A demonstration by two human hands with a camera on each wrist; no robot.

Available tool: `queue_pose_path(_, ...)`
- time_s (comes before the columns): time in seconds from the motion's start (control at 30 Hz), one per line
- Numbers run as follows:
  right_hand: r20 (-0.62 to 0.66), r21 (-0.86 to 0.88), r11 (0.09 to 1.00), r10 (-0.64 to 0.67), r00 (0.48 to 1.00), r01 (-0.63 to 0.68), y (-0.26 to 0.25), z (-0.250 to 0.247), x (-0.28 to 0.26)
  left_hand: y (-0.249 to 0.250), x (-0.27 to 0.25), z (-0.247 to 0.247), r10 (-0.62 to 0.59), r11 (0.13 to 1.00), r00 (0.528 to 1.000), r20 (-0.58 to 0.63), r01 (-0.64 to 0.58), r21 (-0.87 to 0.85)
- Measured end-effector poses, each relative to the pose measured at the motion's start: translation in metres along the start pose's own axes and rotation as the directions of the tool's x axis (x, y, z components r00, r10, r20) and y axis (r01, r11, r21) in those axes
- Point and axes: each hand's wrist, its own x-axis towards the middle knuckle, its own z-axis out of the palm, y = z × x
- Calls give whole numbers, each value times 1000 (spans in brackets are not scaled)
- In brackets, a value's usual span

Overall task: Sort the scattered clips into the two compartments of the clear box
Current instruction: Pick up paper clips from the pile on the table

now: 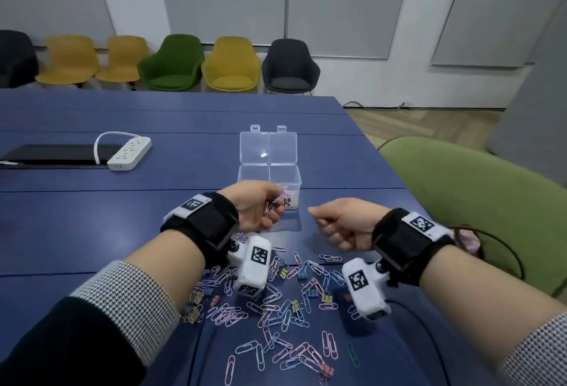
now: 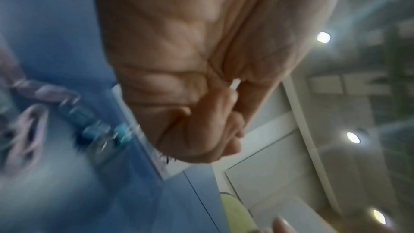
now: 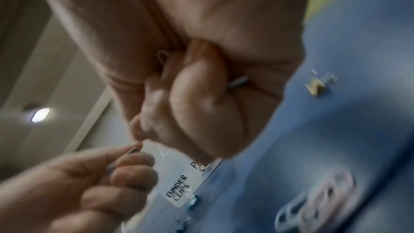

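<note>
The clear box stands open on the blue table, its lid folded back. Its labels read binder clips on the left and paper clips on the right, where a few pink ones lie. My left hand hovers at the box's front and pinches a small bunch of pink and blue paper clips. My right hand is curled into a fist just right of the box; in the right wrist view, clip wires poke out between its fingers. Several paper clips and binder clips lie scattered near me.
A white power strip and a black panel lie at the left. A green chair stands past the table's right edge, with a pink object and cable beside my right wrist. Chairs line the far wall.
</note>
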Motion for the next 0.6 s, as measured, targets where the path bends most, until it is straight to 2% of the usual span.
queue_pose_path(0.07, -52, -358, 932, 42, 998, -58, -12, 1, 3, 12, 2, 3, 38, 983, 997, -74, -24, 181)
queue_pose_path(0.1, -96, -548, 833, 21, 995, -70, -20, 0, 5, 20, 4, 4, 74, 969, 992, -104, -47, 241)
queue_pose_path(0.13, -148, -716, 693, -33, 988, -85, -28, -1, 8, 27, 6, 5, 115, 961, 985, -129, -78, 267)
queue_pose_path(0.17, -187, -832, 546, -111, 976, -97, -38, -2, 10, 35, 9, 5, 154, 959, 977, -149, -112, 259)
queue_pose_path(0.2, -207, -885, 457, -208, 956, -92, -48, -2, 14, 42, 11, 6, 189, 964, 969, -161, -152, 216)
queue_pose_path(0.23, -229, -887, 457, -302, 925, -70, -56, -3, 19, 49, 15, 8, 224, 969, 959, -172, -200, 147)
queue_pose_path(0.3, -284, -792, 607, -471, 835, 73, -70, -5, 34, 60, 22, 10, 284, 955, 938, -200, -294, -26)
queue_pose_path(0.33, -319, -723, 667, -551, 771, 178, -76, -5, 44, 63, 26, 11, 300, 943, 928, -222, -324, -77)
queue_pose_path(0.4, -406, -567, 737, -639, 653, 369, -86, -3, 61, 66, 34, 8, 307, 938, 917, -256, -336, -79)
queue_pose_path(0.43, -443, -485, 750, -654, 613, 450, -89, -1, 69, 65, 36, 6, 298, 943, 920, -253, -324, -68)
queue_pose_path(0.47, -471, -392, 761, -649, 598, 517, -92, 3, 76, 64, 38, 2, 287, 948, 928, -237, -310, -66)
queue_pose_path(0.5, -490, -293, 771, -628, 604, 565, -95, 7, 81, 62, 39, -2, 282, 950, 935, -215, -303, -72)
queue_pose_path(0.57, -500, -127, 775, -589, 636, 619, -97, 14, 91, 57, 38, -9, 306, 941, 933, -189, -326, -86)
queue_pose_path(0.6, -496, -73, 771, -578, 648, 633, -99, 17, 95, 56, 34, -12, 336, 928, 918, -211, -361, -92)
